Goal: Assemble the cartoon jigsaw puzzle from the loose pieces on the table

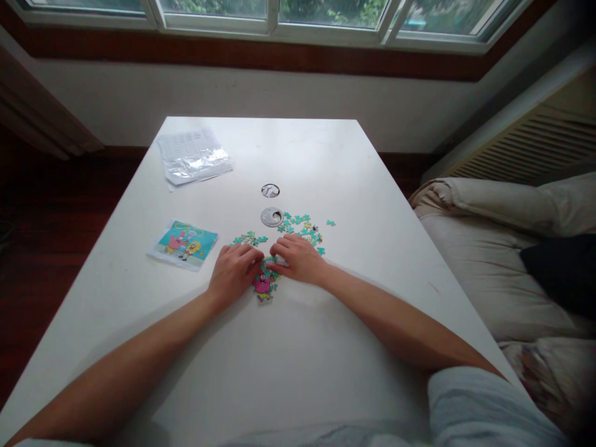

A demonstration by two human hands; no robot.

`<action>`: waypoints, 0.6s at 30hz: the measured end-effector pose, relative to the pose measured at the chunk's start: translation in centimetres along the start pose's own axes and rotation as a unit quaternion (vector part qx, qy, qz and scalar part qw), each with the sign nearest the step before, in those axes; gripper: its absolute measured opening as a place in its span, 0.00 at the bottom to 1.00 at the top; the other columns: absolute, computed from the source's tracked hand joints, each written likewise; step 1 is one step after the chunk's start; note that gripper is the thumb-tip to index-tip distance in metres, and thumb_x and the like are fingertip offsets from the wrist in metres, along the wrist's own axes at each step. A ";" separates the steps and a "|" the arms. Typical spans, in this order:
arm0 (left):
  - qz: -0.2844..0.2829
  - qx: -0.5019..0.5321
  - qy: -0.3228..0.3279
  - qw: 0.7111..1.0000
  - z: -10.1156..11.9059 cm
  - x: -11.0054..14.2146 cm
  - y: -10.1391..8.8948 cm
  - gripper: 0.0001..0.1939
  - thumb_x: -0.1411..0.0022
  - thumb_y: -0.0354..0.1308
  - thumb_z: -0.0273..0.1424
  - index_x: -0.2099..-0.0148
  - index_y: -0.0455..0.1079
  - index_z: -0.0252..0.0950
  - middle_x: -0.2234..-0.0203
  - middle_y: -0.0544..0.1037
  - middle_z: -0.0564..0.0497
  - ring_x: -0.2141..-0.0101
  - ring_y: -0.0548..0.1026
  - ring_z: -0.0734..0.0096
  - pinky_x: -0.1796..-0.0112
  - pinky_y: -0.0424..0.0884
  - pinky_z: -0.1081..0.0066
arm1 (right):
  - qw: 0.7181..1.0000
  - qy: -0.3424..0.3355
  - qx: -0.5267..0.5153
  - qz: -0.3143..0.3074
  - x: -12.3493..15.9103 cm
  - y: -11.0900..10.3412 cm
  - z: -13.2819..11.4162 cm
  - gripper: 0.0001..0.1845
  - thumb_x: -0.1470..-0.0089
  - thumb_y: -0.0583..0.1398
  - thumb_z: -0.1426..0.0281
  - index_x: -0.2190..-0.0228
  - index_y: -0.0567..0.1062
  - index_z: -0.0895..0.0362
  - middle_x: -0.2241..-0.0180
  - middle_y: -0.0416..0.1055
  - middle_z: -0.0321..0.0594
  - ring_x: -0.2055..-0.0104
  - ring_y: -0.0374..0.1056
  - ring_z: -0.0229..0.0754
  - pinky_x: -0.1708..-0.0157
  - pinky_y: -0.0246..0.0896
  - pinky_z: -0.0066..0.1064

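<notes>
A partly joined jigsaw puzzle (263,285) with a pink cartoon figure lies flat on the white table between my hands. Curled fingers of my left hand (235,268) press on its upper left edge. My right hand (298,257) is at the upper right edge, thumb and fingers bent together on a jigsaw piece mostly hidden by them. Loose jigsaw pieces (305,228) spread beyond my right hand, and a smaller group of pieces (250,238) lies just beyond my left. To the left, a picture card (187,243) shows cartoon figures on teal, in a clear sleeve.
On the white table (307,372), a plastic bag with papers (195,156) lies at the far left. Two round inset discs (272,216) sit mid-table, past the puzzle. A beige sofa (493,273) stands along the right side, and a window wall is behind.
</notes>
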State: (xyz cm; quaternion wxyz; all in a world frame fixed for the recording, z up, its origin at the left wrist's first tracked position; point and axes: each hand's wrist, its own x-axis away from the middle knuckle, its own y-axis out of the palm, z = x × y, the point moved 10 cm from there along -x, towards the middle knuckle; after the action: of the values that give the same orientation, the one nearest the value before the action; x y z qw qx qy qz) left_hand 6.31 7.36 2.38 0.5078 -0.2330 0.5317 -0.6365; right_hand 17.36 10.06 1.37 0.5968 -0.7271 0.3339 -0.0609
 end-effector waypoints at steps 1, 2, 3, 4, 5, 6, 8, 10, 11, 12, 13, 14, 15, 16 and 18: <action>-0.001 -0.005 0.004 1.000 0.0 0.0 0.1 0.04 0.29 0.58 0.32 0.57 0.75 0.41 0.61 0.80 0.50 0.58 0.76 0.60 0.57 0.63 0.61 | 1.000 -0.001 0.001 0.001 0.0 0.0 0.0 0.17 0.34 0.59 0.53 0.62 0.74 0.54 0.65 0.74 0.43 0.60 0.63 0.47 0.58 0.53 0.37; -0.003 -0.010 0.007 1.000 0.1 0.0 0.1 0.04 0.29 0.58 0.33 0.57 0.75 0.41 0.60 0.80 0.50 0.57 0.75 0.60 0.56 0.63 0.61 | 1.000 -0.002 0.003 0.001 0.0 0.0 0.0 0.17 0.34 0.59 0.53 0.62 0.74 0.55 0.65 0.74 0.43 0.60 0.63 0.47 0.58 0.53 0.37; -0.005 -0.014 0.010 1.000 0.1 0.1 0.2 0.05 0.29 0.58 0.33 0.57 0.75 0.41 0.59 0.80 0.49 0.57 0.75 0.60 0.56 0.63 0.61 | 1.000 -0.003 0.004 0.002 0.0 0.0 -0.1 0.18 0.34 0.59 0.53 0.62 0.74 0.55 0.65 0.74 0.43 0.60 0.63 0.47 0.58 0.53 0.37; -0.006 -0.018 0.012 1.000 0.1 0.1 0.2 0.05 0.29 0.58 0.33 0.57 0.75 0.41 0.59 0.80 0.49 0.57 0.75 0.60 0.57 0.63 0.61 | 1.000 -0.004 0.005 0.003 0.0 0.0 -0.1 0.18 0.34 0.59 0.52 0.62 0.74 0.55 0.65 0.74 0.43 0.60 0.63 0.47 0.58 0.53 0.37; -0.006 -0.022 0.014 1.000 0.1 0.1 0.2 0.05 0.29 0.58 0.34 0.57 0.75 0.41 0.59 0.80 0.49 0.57 0.75 0.60 0.57 0.63 0.61 | 1.000 -0.005 0.005 0.003 0.0 0.0 -0.1 0.18 0.34 0.59 0.52 0.62 0.74 0.55 0.65 0.73 0.42 0.60 0.63 0.47 0.58 0.53 0.37; -0.005 -0.025 0.018 1.000 0.2 0.1 0.2 0.05 0.29 0.58 0.34 0.57 0.75 0.41 0.59 0.80 0.49 0.57 0.75 0.60 0.57 0.63 0.61 | 1.000 -0.005 0.005 0.004 0.0 -0.1 -0.1 0.18 0.34 0.59 0.53 0.62 0.74 0.55 0.65 0.73 0.42 0.60 0.63 0.47 0.58 0.53 0.37; -0.003 -0.031 0.032 0.999 0.4 0.2 0.1 0.06 0.28 0.58 0.34 0.56 0.75 0.41 0.59 0.80 0.49 0.58 0.75 0.61 0.56 0.64 0.60 | 1.000 -0.006 0.005 0.006 0.0 -0.1 -0.2 0.18 0.34 0.59 0.53 0.62 0.74 0.55 0.65 0.73 0.42 0.60 0.63 0.47 0.58 0.53 0.37; -0.004 -0.040 0.054 0.998 0.7 0.4 0.1 0.07 0.28 0.57 0.34 0.55 0.76 0.41 0.58 0.80 0.48 0.57 0.75 0.61 0.56 0.64 0.60 | 1.000 -0.010 0.004 0.009 0.0 -0.2 -0.2 0.17 0.33 0.58 0.53 0.62 0.74 0.55 0.65 0.73 0.42 0.61 0.63 0.46 0.58 0.53 0.37; -0.006 -0.046 0.067 0.997 1.0 0.5 0.1 0.07 0.27 0.56 0.33 0.54 0.76 0.41 0.57 0.81 0.48 0.57 0.75 0.61 0.55 0.64 0.60 | 1.000 -0.013 0.004 0.010 0.0 -0.3 -0.2 0.17 0.32 0.57 0.54 0.63 0.74 0.55 0.66 0.73 0.42 0.61 0.63 0.46 0.58 0.52 0.37; -0.008 -0.052 0.078 0.996 1.2 0.7 0.0 0.08 0.27 0.55 0.33 0.53 0.76 0.41 0.56 0.81 0.48 0.56 0.75 0.60 0.55 0.64 0.59 | 1.000 -0.014 0.004 0.013 0.1 -0.4 -0.1 0.17 0.32 0.57 0.55 0.63 0.74 0.55 0.66 0.73 0.42 0.61 0.63 0.46 0.58 0.52 0.37; -0.011 -0.058 0.089 0.994 1.4 0.9 0.0 0.08 0.27 0.55 0.33 0.52 0.76 0.41 0.55 0.81 0.48 0.56 0.75 0.60 0.55 0.64 0.58 | 1.000 -0.014 0.004 0.016 0.1 -0.6 0.0 0.17 0.32 0.57 0.55 0.64 0.74 0.54 0.66 0.73 0.42 0.62 0.63 0.46 0.58 0.52 0.37; -0.014 -0.062 0.097 0.993 1.6 1.1 0.0 0.09 0.27 0.55 0.33 0.51 0.76 0.41 0.54 0.81 0.48 0.55 0.75 0.60 0.54 0.64 0.57 | 1.000 -0.010 0.003 0.022 0.2 -0.9 0.3 0.16 0.31 0.56 0.57 0.65 0.74 0.54 0.67 0.73 0.42 0.62 0.63 0.45 0.58 0.52 0.37; -0.016 -0.063 0.103 0.993 1.7 1.3 -0.1 0.09 0.27 0.55 0.33 0.50 0.75 0.41 0.53 0.82 0.47 0.55 0.75 0.59 0.54 0.65 0.57 | 1.000 -0.003 0.002 0.031 0.3 -1.2 0.7 0.16 0.31 0.56 0.58 0.66 0.74 0.54 0.68 0.72 0.41 0.62 0.63 0.45 0.58 0.53 0.37; -0.019 -0.062 0.108 0.992 1.9 1.4 -0.2 0.09 0.27 0.55 0.33 0.50 0.75 0.41 0.52 0.82 0.47 0.55 0.75 0.60 0.53 0.65 0.57 | 0.999 0.008 0.001 0.042 0.3 -1.6 1.2 0.17 0.30 0.55 0.59 0.68 0.73 0.54 0.69 0.72 0.41 0.63 0.63 0.45 0.58 0.53 0.37; -0.024 -0.057 0.118 0.991 2.3 1.7 -0.3 0.10 0.26 0.54 0.32 0.49 0.76 0.41 0.51 0.82 0.47 0.54 0.75 0.60 0.53 0.65 0.57 | 0.997 0.037 -0.010 0.070 0.6 -2.5 2.5 0.17 0.30 0.54 0.60 0.69 0.73 0.54 0.70 0.71 0.41 0.64 0.63 0.45 0.58 0.53 0.37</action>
State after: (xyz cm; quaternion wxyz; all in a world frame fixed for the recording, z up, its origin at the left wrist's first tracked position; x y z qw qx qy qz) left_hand 7.46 4.81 2.96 0.4122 -0.1971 0.6174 -0.6403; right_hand 20.04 11.94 2.77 0.5794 -0.7049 0.4069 -0.0424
